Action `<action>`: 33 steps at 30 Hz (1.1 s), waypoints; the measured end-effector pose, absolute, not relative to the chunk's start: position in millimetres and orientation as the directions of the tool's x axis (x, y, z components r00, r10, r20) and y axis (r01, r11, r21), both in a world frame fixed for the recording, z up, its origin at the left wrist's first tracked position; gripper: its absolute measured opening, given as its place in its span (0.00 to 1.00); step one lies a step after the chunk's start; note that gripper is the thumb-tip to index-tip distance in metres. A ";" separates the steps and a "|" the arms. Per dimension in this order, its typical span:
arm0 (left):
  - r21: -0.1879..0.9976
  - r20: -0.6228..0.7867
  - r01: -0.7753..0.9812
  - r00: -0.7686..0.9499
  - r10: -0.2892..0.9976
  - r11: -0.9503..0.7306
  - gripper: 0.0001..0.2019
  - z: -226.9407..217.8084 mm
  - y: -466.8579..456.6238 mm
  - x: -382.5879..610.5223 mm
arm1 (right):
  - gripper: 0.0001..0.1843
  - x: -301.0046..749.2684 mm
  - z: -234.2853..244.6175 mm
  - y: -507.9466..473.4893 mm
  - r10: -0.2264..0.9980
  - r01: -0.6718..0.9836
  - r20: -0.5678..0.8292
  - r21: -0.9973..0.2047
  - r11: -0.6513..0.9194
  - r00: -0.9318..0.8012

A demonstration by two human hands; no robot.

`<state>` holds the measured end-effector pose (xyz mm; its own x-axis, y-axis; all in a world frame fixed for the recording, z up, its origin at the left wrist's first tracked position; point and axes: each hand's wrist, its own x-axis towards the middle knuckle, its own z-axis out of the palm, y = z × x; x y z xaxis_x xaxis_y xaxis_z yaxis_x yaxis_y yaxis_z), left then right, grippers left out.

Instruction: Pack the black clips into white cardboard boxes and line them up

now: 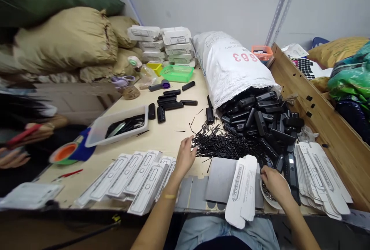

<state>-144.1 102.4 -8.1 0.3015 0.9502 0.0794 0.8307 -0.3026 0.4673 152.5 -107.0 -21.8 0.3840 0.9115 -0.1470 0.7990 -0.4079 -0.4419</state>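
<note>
On pale flat desk (pixel 164 139), our left hand (pixel 184 157) spread at edge of heaped thin black sticks (pixel 224 146); we should part them singly. Right hand (pixel 273 182) curled over round white bowl (pixel 276 205); if pinching, we cannot tell.

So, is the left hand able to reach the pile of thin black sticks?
Probably yes: the left hand is at the left edge of the pile, and nothing seems to stand between them.
</note>
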 end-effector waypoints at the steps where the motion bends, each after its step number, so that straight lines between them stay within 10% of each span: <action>1: 0.479 0.073 0.821 0.314 0.947 -0.309 0.23 -11.4 120.7 -122.5 | 0.06 153.5 -28.6 -112.5 0.905 0.808 -0.192 -0.407 -0.425 0.379; 15: 0.361 0.001 0.885 0.314 0.949 -0.293 0.19 -29.5 222.0 -12.8 | 0.08 164.0 -51.8 -139.8 0.902 0.744 -0.090 -0.533 -0.402 0.422; 21: 0.432 0.099 0.829 0.349 0.932 -0.356 0.15 -7.0 185.1 -54.2 | 0.11 154.5 -20.3 -111.8 0.828 0.135 -0.153 -0.955 -0.264 0.540; 24: 0.538 0.167 0.761 0.325 0.931 -0.362 0.15 6.3 151.8 -67.1 | 0.12 133.5 -8.1 -83.8 0.843 -0.271 -0.218 -0.958 -0.090 0.491; 28: 0.993 -0.045 0.110 0.119 0.992 0.032 0.19 12.4 99.9 -68.6 | 0.12 106.6 -1.8 -56.8 0.880 -0.584 -0.283 -0.812 -0.007 0.383; 33: 0.620 -0.425 -0.617 0.254 0.869 0.484 0.10 7.1 63.3 -60.5 | 0.12 87.6 -2.6 -45.3 0.881 -0.601 -0.267 -0.799 0.023 0.389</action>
<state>-60.5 63.3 7.1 0.2543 0.8687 -0.4251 -0.6170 0.4842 0.6204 87.6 -45.3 -2.6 0.3893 0.8814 -0.2675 -0.6010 0.0230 -0.7989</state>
